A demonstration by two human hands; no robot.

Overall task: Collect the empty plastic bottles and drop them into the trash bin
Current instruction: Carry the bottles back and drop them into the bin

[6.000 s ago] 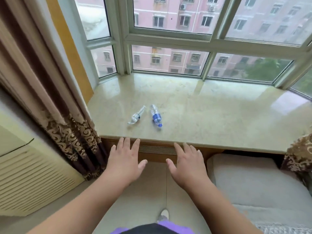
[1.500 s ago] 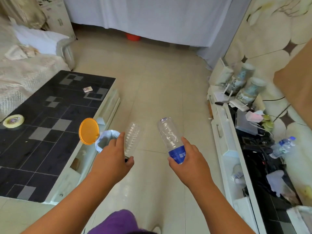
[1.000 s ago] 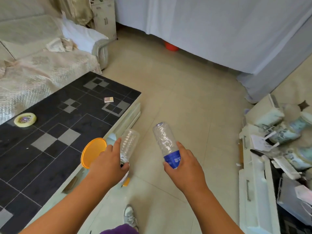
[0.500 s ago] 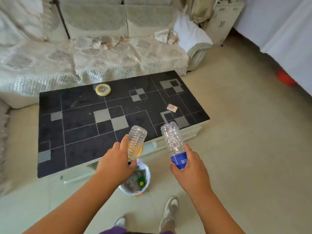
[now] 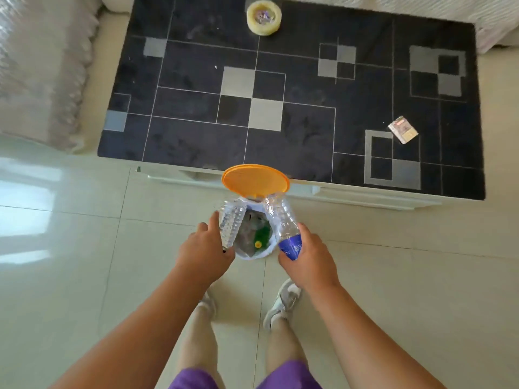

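Nearest me, above the pale tiled floor (image 5: 421,276), my left hand (image 5: 205,258) is wrapped around the cap end of a clear ribbed plastic bottle (image 5: 230,221), and my right hand (image 5: 307,261) is clenched on the blue-labelled end of a clear smooth plastic bottle (image 5: 282,223). Both bottles point away from me over the small white-lined trash bin (image 5: 262,255), whose orange round lid (image 5: 255,181) stands open at its far side. I judge them empty, so very light, thin-walled and easily crushed, a bit slick; holding near the stiffer neck gives the surest control. Beyond the bin sits the low black-and-grey checked table (image 5: 280,94) with a yellowish tape roll (image 5: 264,16) at its far edge.
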